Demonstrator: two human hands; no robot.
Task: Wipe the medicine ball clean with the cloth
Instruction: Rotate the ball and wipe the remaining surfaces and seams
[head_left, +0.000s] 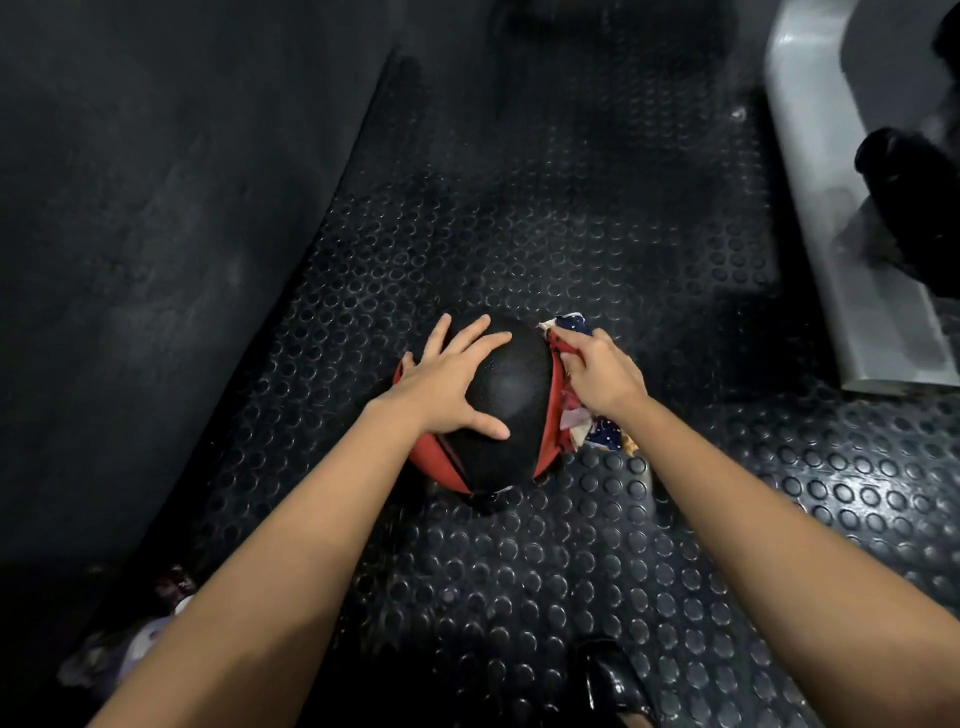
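A black and red medicine ball (506, 410) sits on the studded rubber floor in the middle of the head view. My left hand (447, 382) lies spread on its top left side, fingers straight, steadying it. Against the ball's right side my right hand (602, 374) grips a patterned cloth (597, 434) of blue, red and pale patches. Part of the cloth sticks out above and below that hand; the rest is hidden under it.
The black studded mat (519, 571) covers the floor. A dark smooth wall or padded slope (156, 208) rises on the left. A grey metal machine base (852, 218) stands at the right, with a dark object on it. A dark shoe (615, 680) shows at the bottom.
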